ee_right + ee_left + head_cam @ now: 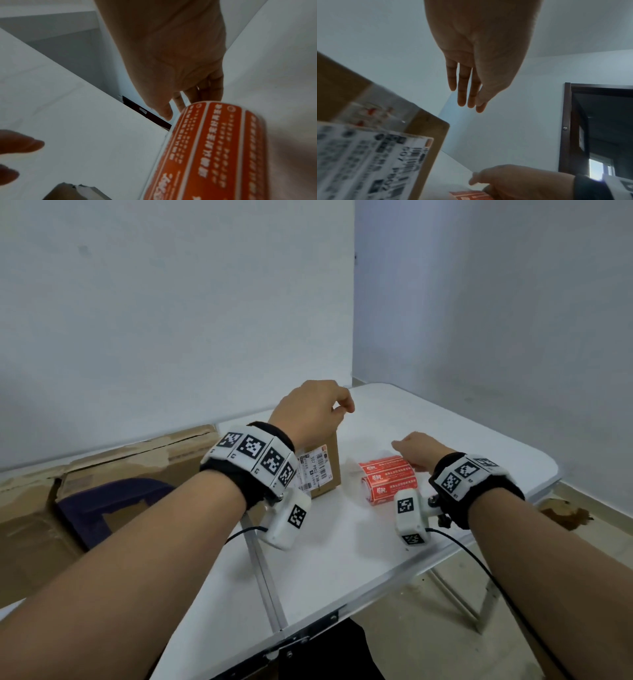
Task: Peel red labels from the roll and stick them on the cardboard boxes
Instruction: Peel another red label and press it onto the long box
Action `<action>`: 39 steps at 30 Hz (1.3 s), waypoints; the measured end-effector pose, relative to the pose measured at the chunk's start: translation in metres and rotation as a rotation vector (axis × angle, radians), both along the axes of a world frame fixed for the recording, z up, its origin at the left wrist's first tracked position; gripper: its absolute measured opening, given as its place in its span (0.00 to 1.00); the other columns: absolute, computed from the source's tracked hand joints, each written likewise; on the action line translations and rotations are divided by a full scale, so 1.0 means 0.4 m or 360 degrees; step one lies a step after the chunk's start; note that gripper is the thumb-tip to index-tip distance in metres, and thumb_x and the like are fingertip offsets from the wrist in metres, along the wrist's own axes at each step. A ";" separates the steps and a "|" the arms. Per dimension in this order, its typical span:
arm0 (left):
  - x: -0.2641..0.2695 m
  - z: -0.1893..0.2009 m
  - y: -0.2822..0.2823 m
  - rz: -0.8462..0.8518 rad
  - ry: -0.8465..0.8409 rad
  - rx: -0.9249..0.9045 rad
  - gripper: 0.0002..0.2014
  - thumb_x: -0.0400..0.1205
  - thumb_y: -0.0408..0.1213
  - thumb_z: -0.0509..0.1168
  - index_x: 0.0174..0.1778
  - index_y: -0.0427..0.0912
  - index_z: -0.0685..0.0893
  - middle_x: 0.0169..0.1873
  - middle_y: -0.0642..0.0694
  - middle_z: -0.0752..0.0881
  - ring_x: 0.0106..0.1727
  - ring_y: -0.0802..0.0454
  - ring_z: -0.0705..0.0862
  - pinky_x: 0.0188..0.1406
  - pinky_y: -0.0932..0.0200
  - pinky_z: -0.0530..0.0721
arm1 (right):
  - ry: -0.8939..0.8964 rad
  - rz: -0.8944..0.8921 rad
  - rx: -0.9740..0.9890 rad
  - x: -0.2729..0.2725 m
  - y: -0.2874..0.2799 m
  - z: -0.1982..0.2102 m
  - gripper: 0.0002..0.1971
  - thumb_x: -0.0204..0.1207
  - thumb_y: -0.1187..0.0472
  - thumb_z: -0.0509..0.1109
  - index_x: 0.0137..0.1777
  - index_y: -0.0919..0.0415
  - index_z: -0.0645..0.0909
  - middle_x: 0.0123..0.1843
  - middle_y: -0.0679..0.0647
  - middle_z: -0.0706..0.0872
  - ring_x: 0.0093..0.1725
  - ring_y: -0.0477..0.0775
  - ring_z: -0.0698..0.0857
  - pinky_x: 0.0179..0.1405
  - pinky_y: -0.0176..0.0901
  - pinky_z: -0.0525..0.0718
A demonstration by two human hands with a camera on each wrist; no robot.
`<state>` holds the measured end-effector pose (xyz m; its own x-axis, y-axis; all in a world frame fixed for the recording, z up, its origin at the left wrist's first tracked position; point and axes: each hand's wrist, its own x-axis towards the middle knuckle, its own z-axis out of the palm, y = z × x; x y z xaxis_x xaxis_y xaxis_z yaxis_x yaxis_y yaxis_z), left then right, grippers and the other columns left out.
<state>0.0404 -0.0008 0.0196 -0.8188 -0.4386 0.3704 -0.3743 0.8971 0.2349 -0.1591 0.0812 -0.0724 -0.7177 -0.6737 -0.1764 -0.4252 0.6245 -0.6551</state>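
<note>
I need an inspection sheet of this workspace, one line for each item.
Surface: white folding table, metal seam across it.
Job's things: label roll lying on its side; small cardboard box upright, a printed shipping label on it.
Clutter: large torn carton at the left.
Hands: left hand above the box, holding nothing; right hand at the roll, fingers extended.
Cables: black wire from the right wrist camera.
Surroundings: white walls, dark doorway.

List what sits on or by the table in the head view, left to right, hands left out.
Large torn cardboard box → small cardboard box with a shipping label → roll of red labels → bare right end of the white table.
</note>
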 end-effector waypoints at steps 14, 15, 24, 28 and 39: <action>-0.093 -0.075 0.049 -0.0086 -0.0088 0.0134 0.12 0.83 0.36 0.61 0.58 0.46 0.87 0.57 0.49 0.88 0.56 0.51 0.84 0.51 0.61 0.75 | -0.0663 -0.0134 -0.0997 0.037 0.057 0.031 0.07 0.76 0.68 0.69 0.52 0.64 0.85 0.34 0.52 0.83 0.29 0.47 0.80 0.22 0.30 0.77; -0.099 -0.082 0.054 -0.0087 -0.0076 0.0144 0.12 0.83 0.37 0.62 0.58 0.46 0.86 0.56 0.49 0.88 0.57 0.51 0.84 0.51 0.61 0.76 | -0.0653 -0.0155 -0.1020 0.040 0.061 0.034 0.07 0.76 0.68 0.69 0.52 0.64 0.85 0.34 0.52 0.83 0.28 0.46 0.80 0.24 0.31 0.76; -0.140 -0.127 0.081 -0.0002 0.0048 0.0052 0.12 0.81 0.48 0.65 0.57 0.49 0.86 0.53 0.49 0.87 0.56 0.50 0.80 0.48 0.57 0.74 | -0.0754 -0.0277 -0.1201 0.052 0.074 0.038 0.10 0.78 0.66 0.64 0.56 0.64 0.83 0.34 0.52 0.80 0.31 0.48 0.78 0.33 0.38 0.77; -0.150 -0.132 0.082 -0.0003 0.0073 0.0003 0.12 0.82 0.44 0.64 0.59 0.50 0.85 0.54 0.49 0.86 0.58 0.49 0.79 0.52 0.55 0.75 | -0.0793 -0.0285 -0.1249 0.057 0.082 0.039 0.08 0.79 0.64 0.64 0.55 0.63 0.82 0.33 0.52 0.80 0.31 0.48 0.78 0.35 0.38 0.78; -0.170 -0.142 0.087 -0.0056 0.0142 -0.0107 0.12 0.81 0.40 0.63 0.59 0.48 0.86 0.55 0.47 0.85 0.60 0.46 0.78 0.59 0.50 0.76 | -0.0761 -0.0210 -0.1310 0.082 0.087 0.048 0.06 0.72 0.70 0.68 0.37 0.64 0.86 0.34 0.58 0.85 0.30 0.50 0.83 0.30 0.32 0.83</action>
